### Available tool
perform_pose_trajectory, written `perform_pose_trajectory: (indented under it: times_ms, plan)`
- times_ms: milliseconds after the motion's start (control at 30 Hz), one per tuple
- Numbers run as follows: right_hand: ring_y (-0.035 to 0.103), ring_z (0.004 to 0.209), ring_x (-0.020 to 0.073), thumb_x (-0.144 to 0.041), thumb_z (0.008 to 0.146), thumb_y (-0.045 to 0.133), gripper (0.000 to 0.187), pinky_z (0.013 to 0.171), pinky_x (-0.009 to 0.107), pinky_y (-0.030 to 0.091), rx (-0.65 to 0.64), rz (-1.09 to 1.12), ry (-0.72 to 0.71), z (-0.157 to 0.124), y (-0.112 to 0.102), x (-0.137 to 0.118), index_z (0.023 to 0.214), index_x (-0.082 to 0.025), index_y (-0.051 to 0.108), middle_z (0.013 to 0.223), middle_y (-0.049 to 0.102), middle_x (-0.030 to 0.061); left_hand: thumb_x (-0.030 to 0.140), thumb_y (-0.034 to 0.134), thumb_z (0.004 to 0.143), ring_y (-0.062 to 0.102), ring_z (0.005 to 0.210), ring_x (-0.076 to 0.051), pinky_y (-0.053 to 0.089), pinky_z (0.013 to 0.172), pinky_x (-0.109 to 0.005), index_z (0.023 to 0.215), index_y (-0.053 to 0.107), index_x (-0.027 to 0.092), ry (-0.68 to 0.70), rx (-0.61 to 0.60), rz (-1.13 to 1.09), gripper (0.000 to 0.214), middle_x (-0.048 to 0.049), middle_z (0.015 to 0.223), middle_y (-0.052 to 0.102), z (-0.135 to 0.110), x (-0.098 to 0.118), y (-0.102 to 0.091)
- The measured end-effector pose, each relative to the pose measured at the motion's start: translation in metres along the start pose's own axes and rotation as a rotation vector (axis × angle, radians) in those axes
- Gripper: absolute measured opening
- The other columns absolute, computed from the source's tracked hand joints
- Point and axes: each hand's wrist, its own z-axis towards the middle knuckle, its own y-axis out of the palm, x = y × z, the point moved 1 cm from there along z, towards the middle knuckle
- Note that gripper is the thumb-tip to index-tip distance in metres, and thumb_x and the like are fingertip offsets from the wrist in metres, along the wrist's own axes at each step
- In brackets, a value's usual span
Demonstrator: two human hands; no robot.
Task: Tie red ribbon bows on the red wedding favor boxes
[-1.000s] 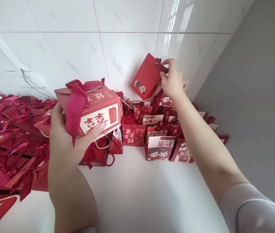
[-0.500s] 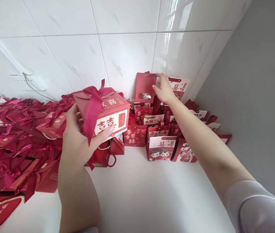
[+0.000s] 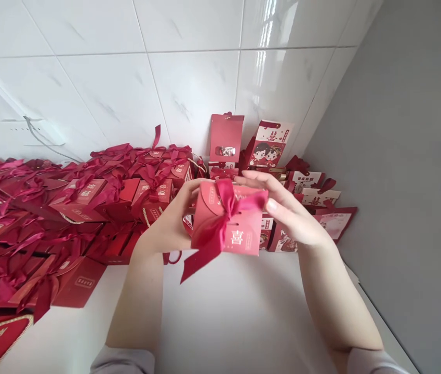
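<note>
A red gift box (image 3: 245,236) with a dark pink ribbon bow (image 3: 226,202) is held up in front of me, its bow side turned toward the camera. One ribbon tail hangs below its lower left edge. My left hand (image 3: 168,228) is closed around the box's left side, with most of its fingers hidden behind it. At the right side my right hand (image 3: 296,215) grips the box, its thumb at the edge and its fingers curving over the far top. Behind the hands stand red and white cartoon-printed boxes, partly covered by the held one.
Many red ribboned boxes (image 3: 76,280) crowd the left side in rows. A tall red box (image 3: 226,135) and a white-topped cartoon box (image 3: 270,143) stand against the tiled wall (image 3: 189,78). A grey panel (image 3: 407,171) borders the white surface (image 3: 239,322) on the right.
My right hand has left the tall boxes at the back and come down onto the held box. The box has moved right and turned, so its bow faces me.
</note>
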Motion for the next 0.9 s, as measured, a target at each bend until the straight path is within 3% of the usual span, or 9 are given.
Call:
perform_pose_trajectory:
  times_ms: [67,167,233,300,467,600,700,800,900]
  plan:
    - [0.043,0.144,0.0315,-0.058,0.09,0.065,0.067,0.112,0.051,0.044,-0.077,0.076,0.052,-0.012,-0.001,0.008,0.149,-0.036,0.04,0.16,0.039,0.0084,0.023,0.088,0.064,0.057,0.128,-0.035,0.051,0.105,-0.051,0.145,0.039,0.032,0.004,-0.147,-0.017,0.096,-0.0132,0.147,0.05,0.001,-0.002,0.003]
    - [0.037,0.147,0.0326,-0.051,0.083,0.076,0.082,0.112,0.052,0.043,-0.209,0.189,0.156,-0.026,0.001,0.019,0.152,-0.037,0.035,0.164,0.031,0.0086,0.019,0.085,0.067,0.058,0.13,-0.036,0.055,0.099,-0.044,0.151,0.036,0.03,-0.083,-0.337,-0.078,0.097,-0.0152,0.149,0.05,0.001,-0.008,0.005]
    - [0.035,0.148,0.0317,-0.045,0.082,0.079,0.082,0.111,0.05,0.044,-0.26,0.258,0.226,-0.036,0.006,0.028,0.152,-0.036,0.037,0.163,0.031,0.0085,0.019,0.082,0.068,0.056,0.132,-0.036,0.056,0.098,-0.041,0.153,0.035,0.028,-0.138,-0.434,-0.087,0.098,-0.0158,0.151,0.05,-0.001,-0.013,0.006]
    - [0.038,0.146,0.0302,-0.04,0.081,0.081,0.079,0.112,0.048,0.044,-0.231,0.301,0.281,-0.048,0.013,0.04,0.149,-0.035,0.041,0.162,0.034,0.0083,0.019,0.081,0.07,0.053,0.137,-0.036,0.053,0.103,-0.04,0.154,0.037,0.027,-0.195,-0.478,-0.051,0.096,-0.0146,0.154,0.049,-0.005,-0.017,0.005]
    - [0.06,0.125,0.0281,-0.042,0.084,0.078,0.071,0.098,0.046,0.056,-0.098,0.412,0.554,-0.075,0.032,0.078,0.145,-0.031,0.043,0.153,0.046,0.0126,0.02,0.071,0.081,0.068,0.12,-0.03,0.06,0.093,-0.038,0.143,0.055,0.03,-0.376,-0.471,-0.002,0.064,-0.0086,0.139,0.065,-0.022,-0.022,-0.002]
    - [0.064,0.122,0.0274,-0.047,0.083,0.077,0.059,0.095,0.043,0.06,-0.026,0.374,0.669,-0.081,0.047,0.102,0.133,-0.027,0.053,0.154,0.046,0.0119,0.025,0.066,0.088,0.068,0.119,-0.027,0.057,0.098,-0.039,0.139,0.059,0.03,-0.43,-0.485,0.102,0.052,-0.0075,0.136,0.067,-0.036,-0.032,0.0]
    - [0.062,0.125,0.0284,-0.055,0.088,0.068,0.051,0.1,0.045,0.058,0.02,0.296,0.679,-0.08,0.056,0.113,0.127,-0.025,0.056,0.153,0.047,0.0119,0.029,0.064,0.089,0.069,0.116,-0.025,0.056,0.097,-0.037,0.132,0.064,0.028,-0.469,-0.387,0.212,0.044,-0.0063,0.133,0.069,-0.044,-0.043,0.007]
    - [0.055,0.133,0.0309,-0.055,0.089,0.067,0.05,0.105,0.051,0.052,0.03,0.175,0.651,-0.08,0.059,0.114,0.128,-0.026,0.056,0.146,0.055,0.0113,0.026,0.062,0.087,0.069,0.113,-0.025,0.056,0.097,-0.038,0.124,0.066,0.025,-0.419,-0.258,0.284,0.037,-0.0057,0.127,0.07,-0.05,-0.052,0.015]
    - [0.057,0.127,0.0336,-0.048,0.091,0.065,0.042,0.102,0.056,0.051,0.114,-0.255,0.459,-0.077,0.055,0.101,0.126,-0.027,0.056,0.134,0.061,0.012,0.024,0.061,0.086,0.068,0.109,-0.026,0.057,0.093,-0.039,0.119,0.066,0.024,-0.368,-0.162,0.309,0.033,-0.0069,0.122,0.069,-0.057,-0.056,0.022]
